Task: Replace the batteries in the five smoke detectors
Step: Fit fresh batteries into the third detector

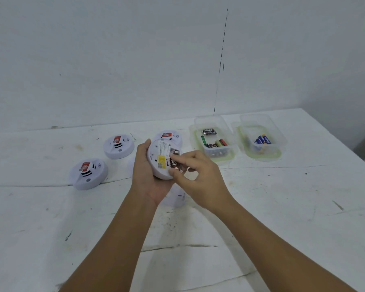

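I am cupping an upturned smoke detector (159, 160) in my left hand (148, 175), fingers curled round its rim above the white table (261, 218). My right hand (198, 175) is pinching a dark battery (174, 163) in its open compartment. Beyond are lying three more detectors (88, 173) and two clear tubs of batteries (214, 140).
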